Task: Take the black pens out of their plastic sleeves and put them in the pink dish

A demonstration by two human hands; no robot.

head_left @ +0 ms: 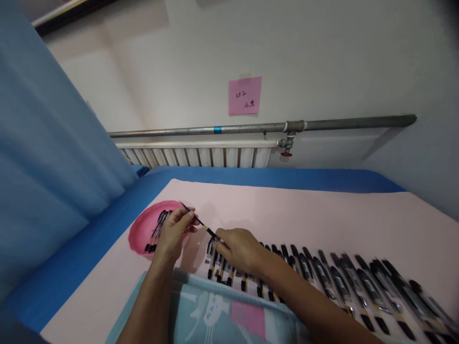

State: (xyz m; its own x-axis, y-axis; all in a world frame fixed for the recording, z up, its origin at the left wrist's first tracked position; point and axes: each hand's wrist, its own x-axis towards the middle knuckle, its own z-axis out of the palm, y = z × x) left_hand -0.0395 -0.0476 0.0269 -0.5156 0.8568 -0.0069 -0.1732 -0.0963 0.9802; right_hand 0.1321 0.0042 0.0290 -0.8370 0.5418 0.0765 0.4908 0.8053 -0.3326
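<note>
My left hand (pixel 175 229) pinches a thin black pen refill (pixel 197 220) just above the pink plate (pixel 141 229). The refill slants down to the right, and its lower end meets my right hand (pixel 238 248). That hand is closed on a clear black-capped pen (pixel 211 246) at the left end of a long row of pens (pixel 322 274) lying side by side on the pink sheet (pixel 304 215). A few more pens (pixel 156 231) lie on the plate.
The pink sheet covers a blue table (pixel 64 267). A pale printed cloth (pixel 222 315) lies at the near edge under my forearms. A blue curtain (pixel 39 143) hangs at left. A white radiator (pixel 201 155), a grey pipe (pixel 251 128) and a pink note (pixel 245 95) are on the wall behind.
</note>
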